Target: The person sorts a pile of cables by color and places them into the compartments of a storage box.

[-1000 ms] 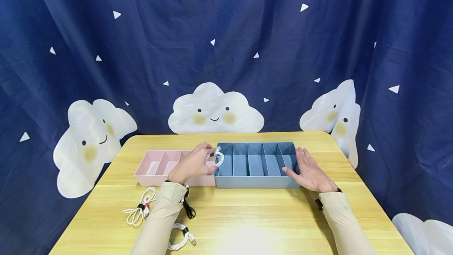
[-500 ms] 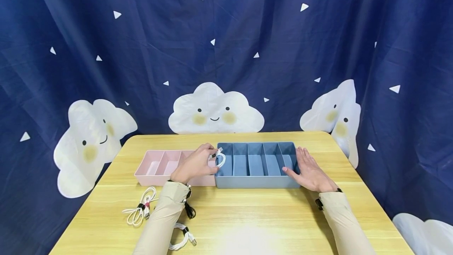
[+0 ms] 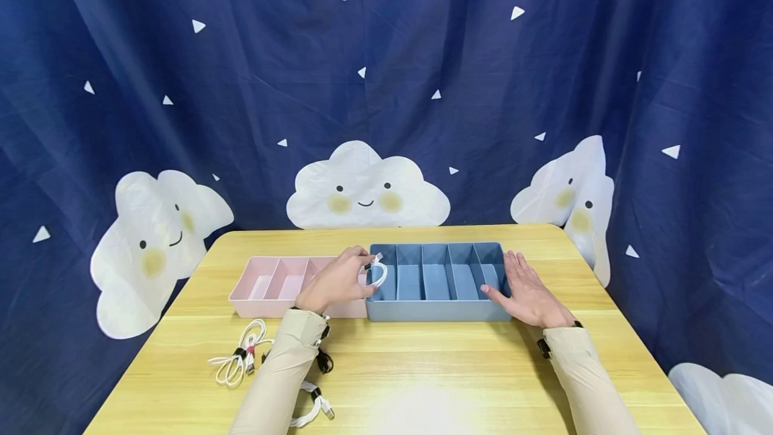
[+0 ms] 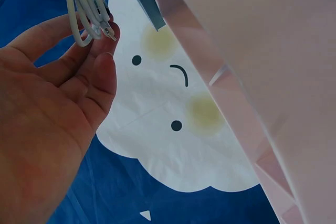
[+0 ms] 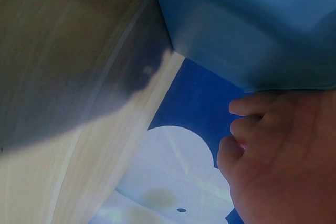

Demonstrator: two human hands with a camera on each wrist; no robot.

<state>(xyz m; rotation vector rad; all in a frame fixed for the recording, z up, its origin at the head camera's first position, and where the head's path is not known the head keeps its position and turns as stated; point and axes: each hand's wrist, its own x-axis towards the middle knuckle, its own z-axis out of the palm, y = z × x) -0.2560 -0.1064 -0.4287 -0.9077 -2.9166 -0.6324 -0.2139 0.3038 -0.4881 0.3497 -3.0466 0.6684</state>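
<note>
Between thumb and fingers my left hand [image 3: 337, 282] pinches a coiled white charging cable [image 3: 380, 276]. The coil overlaps the leftmost compartment of the blue divided box [image 3: 439, 311] in the head view. Its metal plug shows close to the fingertips in the left wrist view, where several loops of the cable [image 4: 79, 9] hang together. My right hand [image 3: 533, 295] lies against the right end of the blue box, fingers straight and thumb over the front corner. The compartments of the blue box show bare floors.
Left of the blue box, end to end with it, stands a pink divided box [image 3: 266, 309], partly hidden by my left hand. Nearer me on the wooden table [image 3: 459, 368] lie a bundled white cable [image 3: 241, 354], a black cable [image 3: 324, 361] and another white cable coil [image 3: 311, 415].
My left hand has shifted slightly to the right with the white cable, farther over the blue box's leftmost compartment. The right hand and both boxes have stayed in place.
</note>
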